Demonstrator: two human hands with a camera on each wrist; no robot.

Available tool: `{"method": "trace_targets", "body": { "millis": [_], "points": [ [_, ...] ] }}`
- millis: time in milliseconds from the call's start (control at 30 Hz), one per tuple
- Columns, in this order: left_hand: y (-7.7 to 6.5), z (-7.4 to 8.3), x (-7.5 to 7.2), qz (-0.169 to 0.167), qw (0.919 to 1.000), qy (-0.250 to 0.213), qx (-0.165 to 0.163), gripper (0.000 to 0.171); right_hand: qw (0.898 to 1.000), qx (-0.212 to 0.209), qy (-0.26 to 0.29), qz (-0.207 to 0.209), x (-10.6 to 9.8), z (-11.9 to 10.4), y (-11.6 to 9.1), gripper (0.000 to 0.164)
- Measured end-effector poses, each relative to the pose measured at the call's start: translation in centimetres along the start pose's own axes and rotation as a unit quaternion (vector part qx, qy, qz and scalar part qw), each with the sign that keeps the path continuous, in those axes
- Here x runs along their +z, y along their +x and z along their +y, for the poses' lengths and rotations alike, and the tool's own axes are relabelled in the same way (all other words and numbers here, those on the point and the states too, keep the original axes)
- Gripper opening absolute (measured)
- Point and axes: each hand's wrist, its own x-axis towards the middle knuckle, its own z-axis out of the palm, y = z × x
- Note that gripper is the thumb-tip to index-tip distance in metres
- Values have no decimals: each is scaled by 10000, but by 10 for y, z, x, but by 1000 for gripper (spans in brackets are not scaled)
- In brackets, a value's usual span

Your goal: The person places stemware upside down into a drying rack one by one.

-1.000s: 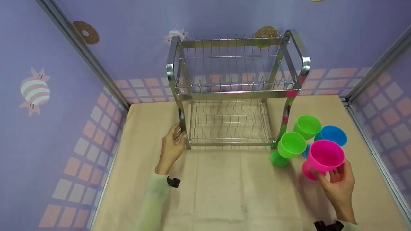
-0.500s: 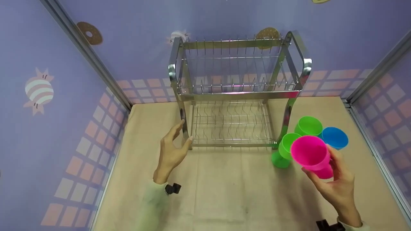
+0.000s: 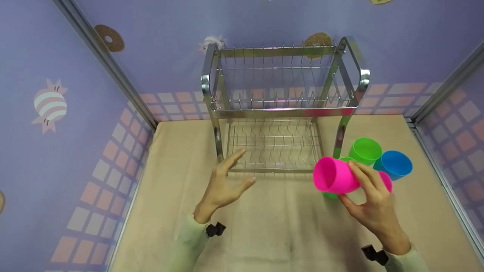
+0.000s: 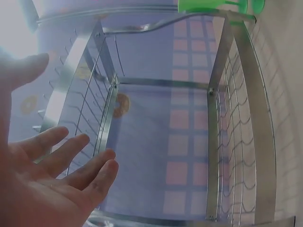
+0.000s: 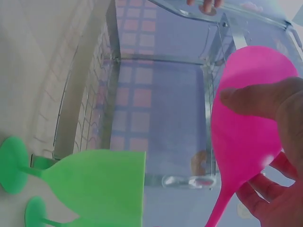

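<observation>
My right hand (image 3: 378,206) grips a pink plastic goblet (image 3: 340,177) by its bowl, tilted on its side with the mouth facing left. In the right wrist view, the thumb lies across the pink bowl, above a thin stem. My left hand (image 3: 225,189) hovers in front of the rack's lower left, holding nothing; its fingers are spread in the left wrist view. A two-tier metal dish rack (image 3: 283,112) stands before both hands. Behind the pink goblet, one green goblet (image 3: 331,195) is mostly hidden in the head view, though the right wrist view shows its bowl (image 5: 104,179).
Another green goblet (image 3: 365,151) and a blue goblet (image 3: 395,166) stand right of the rack. Cream cloth (image 3: 264,226) covers the table. Patterned purple panels (image 3: 90,151) enclose the back and sides, joined by metal corner posts (image 3: 113,71).
The pink goblet has been lifted off the table, moved left and tipped onto its side. My left hand has left the rack's left post and shifted right, fingers opening out.
</observation>
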Motion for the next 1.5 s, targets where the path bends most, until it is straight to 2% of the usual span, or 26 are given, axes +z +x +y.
{"method": "trace_targets", "body": {
  "millis": [200, 333, 433, 800, 1033, 1300, 1500],
  "points": [
    [0, 6, 14, -281, 9995, 42, 118, 80, 9986, -336, -29, -401, 19, -5, 6, 72],
    [-1, 7, 24, -465, 9987, 132, 188, 82, 9965, -521, -335, -556, 35, -7, 6, 95],
    [-1, 6, 33, -589, 9979, 142, 235, 84, 9937, -663, -635, -640, 46, -8, 5, 101],
    [-4, -3, 58, -831, 9961, -207, 217, 84, 9885, -1019, -697, -871, 76, -23, 8, 97],
    [-6, -8, 68, -841, 9949, -375, 402, 85, 9873, -983, -678, -1045, 85, -31, 9, 98],
    [-4, -7, 73, -902, 9927, -734, 327, 83, 9855, -1251, -682, -926, 89, -35, 13, 95],
    [-4, -10, 74, -966, 9899, -1002, 283, 82, 9853, -1214, -656, -1003, 90, -35, 11, 96]
  ]
}}
